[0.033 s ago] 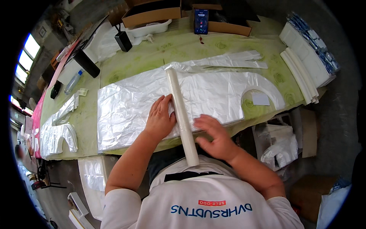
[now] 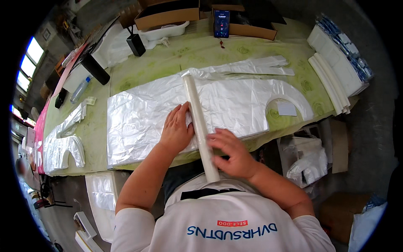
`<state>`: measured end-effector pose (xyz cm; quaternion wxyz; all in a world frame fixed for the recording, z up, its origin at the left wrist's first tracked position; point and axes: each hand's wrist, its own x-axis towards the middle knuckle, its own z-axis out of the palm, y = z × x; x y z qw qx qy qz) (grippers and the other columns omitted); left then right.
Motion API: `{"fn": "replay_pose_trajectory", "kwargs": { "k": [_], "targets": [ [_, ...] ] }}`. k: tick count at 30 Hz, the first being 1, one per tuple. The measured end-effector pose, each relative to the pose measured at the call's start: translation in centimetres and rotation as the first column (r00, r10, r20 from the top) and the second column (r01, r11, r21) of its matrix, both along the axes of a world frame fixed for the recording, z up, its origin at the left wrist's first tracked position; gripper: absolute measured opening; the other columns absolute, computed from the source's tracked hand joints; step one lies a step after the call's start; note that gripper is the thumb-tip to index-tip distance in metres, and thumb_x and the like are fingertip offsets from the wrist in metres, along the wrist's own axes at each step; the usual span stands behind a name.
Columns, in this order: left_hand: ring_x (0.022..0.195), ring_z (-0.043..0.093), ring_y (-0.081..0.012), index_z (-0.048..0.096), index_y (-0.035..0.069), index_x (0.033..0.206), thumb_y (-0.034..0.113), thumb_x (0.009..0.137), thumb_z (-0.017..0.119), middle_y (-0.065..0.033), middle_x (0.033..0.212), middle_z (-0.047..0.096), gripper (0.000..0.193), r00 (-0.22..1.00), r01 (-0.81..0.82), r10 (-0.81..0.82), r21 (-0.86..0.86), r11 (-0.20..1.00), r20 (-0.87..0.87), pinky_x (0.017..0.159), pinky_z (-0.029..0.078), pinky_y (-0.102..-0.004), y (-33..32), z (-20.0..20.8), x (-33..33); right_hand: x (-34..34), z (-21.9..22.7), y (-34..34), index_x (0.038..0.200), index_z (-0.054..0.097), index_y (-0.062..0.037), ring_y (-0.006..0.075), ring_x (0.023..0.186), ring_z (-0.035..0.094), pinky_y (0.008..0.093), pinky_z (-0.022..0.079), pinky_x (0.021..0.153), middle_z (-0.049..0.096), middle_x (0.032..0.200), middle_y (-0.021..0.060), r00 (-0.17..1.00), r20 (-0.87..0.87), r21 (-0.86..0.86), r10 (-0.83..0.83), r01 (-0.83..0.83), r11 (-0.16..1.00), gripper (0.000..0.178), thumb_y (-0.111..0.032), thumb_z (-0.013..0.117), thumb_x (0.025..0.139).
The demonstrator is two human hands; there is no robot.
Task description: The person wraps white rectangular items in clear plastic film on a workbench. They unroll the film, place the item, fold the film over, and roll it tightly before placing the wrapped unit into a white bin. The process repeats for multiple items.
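A long white plastic roll [image 2: 199, 122] lies across a stack of thin, shiny white plastic sheets [image 2: 136, 119], its near end reaching my shirt. The stack has a rounded cut-out at its right end and long strips at its far side. Flat on the sheets, my left hand [image 2: 177, 131] is open, its thumb side against the roll's left side. My right hand [image 2: 231, 153] is open too, slightly blurred, with fingers apart at the roll's right side. Whether its fingertips touch the roll, I cannot tell.
A white card [image 2: 287, 108] lies inside the cut-out. More white rolls [image 2: 329, 84] sit at the right edge beside stacked blue packets [image 2: 346, 44]. At the back stand a phone [image 2: 221, 23] and cardboard boxes [image 2: 168, 14]. Smaller cut sheets [image 2: 63, 147] and a bottle [image 2: 80, 90] are left.
My right hand has moved a little left, closer to the roll. My left hand and the roll have stayed about where they were.
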<state>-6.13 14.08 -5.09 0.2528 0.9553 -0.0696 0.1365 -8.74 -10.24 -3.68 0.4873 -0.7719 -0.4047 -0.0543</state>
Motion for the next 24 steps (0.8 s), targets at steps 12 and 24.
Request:
{"fn": "replay_pose_trajectory", "kwargs": {
  "k": [12, 24],
  "targets": [
    [0.134, 0.045, -0.0408, 0.063, 0.006, 0.122, 0.010, 0.085, 0.071, -0.0157, 0.138, 0.056, 0.038, 0.968, 0.245, -0.245, 0.009, 0.969, 0.045, 0.108, 0.041, -0.0468, 0.9, 2.9, 0.8, -1.0, 1.4, 2.8, 0.111, 0.066, -0.0061, 0.0369, 0.117, 0.054, 0.0512, 0.039, 0.106, 0.064, 0.119, 0.0129, 0.994, 0.110, -0.083, 0.001, 0.008, 0.997, 0.032, -0.012, 0.072, 0.080],
    [0.150, 0.024, -0.0412, 0.053, 0.007, 0.139, 0.011, 0.084, 0.064, -0.0188, 0.158, 0.035, 0.057, 0.986, 0.165, -0.167, -0.194, 0.967, 0.008, 0.120, 0.027, -0.0476, 3.6, 1.7, -2.1, 11.7, -2.2, 10.6, 0.129, 0.062, -0.0050, 0.0317, 0.124, 0.052, 0.0469, 0.039, 0.105, 0.062, 0.130, 0.0122, 0.885, 0.461, -0.349, -0.067, 0.250, 0.903, 0.046, -0.023, 0.065, 0.086]
  ]
}}
